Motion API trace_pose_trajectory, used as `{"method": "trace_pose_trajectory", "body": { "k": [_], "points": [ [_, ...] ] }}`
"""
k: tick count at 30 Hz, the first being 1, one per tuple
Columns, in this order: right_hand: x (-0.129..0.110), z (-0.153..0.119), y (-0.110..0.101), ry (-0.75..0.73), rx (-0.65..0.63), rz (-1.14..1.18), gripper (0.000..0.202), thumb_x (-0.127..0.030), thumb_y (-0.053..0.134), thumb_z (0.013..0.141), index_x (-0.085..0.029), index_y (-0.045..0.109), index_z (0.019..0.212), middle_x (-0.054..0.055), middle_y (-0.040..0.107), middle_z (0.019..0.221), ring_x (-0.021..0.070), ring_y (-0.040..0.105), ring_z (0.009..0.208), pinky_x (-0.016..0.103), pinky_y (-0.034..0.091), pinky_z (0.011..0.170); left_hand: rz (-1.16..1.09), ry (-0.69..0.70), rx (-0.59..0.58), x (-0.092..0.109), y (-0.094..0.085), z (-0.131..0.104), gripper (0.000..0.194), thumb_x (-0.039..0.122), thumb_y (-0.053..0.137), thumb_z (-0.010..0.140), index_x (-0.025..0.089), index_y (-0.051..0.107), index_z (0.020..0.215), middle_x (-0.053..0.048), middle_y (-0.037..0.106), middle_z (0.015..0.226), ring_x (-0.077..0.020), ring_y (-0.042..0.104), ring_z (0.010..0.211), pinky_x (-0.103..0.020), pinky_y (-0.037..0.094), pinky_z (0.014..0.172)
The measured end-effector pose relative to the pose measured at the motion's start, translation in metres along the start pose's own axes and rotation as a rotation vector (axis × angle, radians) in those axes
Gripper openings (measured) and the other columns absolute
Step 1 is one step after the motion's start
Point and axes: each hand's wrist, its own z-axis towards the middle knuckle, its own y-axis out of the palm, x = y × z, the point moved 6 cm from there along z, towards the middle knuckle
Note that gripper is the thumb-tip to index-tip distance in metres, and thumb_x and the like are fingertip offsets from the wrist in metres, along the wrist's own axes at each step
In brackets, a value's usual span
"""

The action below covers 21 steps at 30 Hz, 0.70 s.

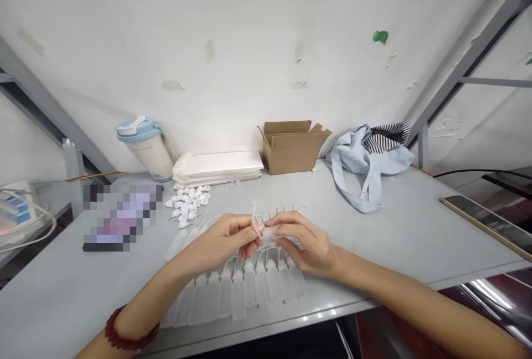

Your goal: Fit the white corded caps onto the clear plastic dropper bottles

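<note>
Both hands meet over the grey table. My left hand [239, 237] is closed, thumb and fingers pinching the end of a translucent plastic piece [270, 232] with a thin strap standing up from it. The fingers of my right hand [301, 240] are pressed together on the same piece from the right. Below and behind the hands lie rows of translucent tubes [239, 295] with thin looped straps, partly hidden by the hands and left forearm. A pile of small white caps [187, 203] lies behind my left hand.
Along the wall stand a blue-lidded cup [149, 151], a stack of white envelopes [222, 165], an open cardboard box [293, 151] and a light blue cloth bag [369, 168]. A blurred-out device [128, 218] lies left, a phone [490, 223] right. The table's front edge [332, 312] is near.
</note>
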Motion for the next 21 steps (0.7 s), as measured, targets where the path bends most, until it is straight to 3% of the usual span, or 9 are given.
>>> {"method": "trace_pose_trajectory", "body": {
  "k": [9,21],
  "points": [
    [-0.0042,-0.0001,-0.0001,-0.038,-0.017,0.016,0.047,0.003,0.050,0.084,-0.018,0.044,0.125,0.015,0.057,0.111,0.0193,0.058,0.105,0.034,0.057,0.082,-0.045,0.028,-0.093,-0.0005,0.0065,0.0006,0.034,0.044,0.043,0.091,0.020,0.052,0.069,0.004,0.051,0.055,-0.0135,0.048,0.059,-0.026,0.042,0.064],
    [-0.0031,-0.0020,0.0039,-0.044,-0.048,0.036,0.050,0.002,0.050,0.085,-0.016,0.041,0.131,0.015,0.058,0.111,0.0190,0.058,0.107,0.032,0.057,0.084,0.013,0.043,-0.066,-0.0020,0.0065,-0.0007,0.032,0.040,0.044,0.092,0.020,0.053,0.069,0.004,0.051,0.056,-0.0134,0.049,0.061,-0.024,0.041,0.063]
  ]
}}
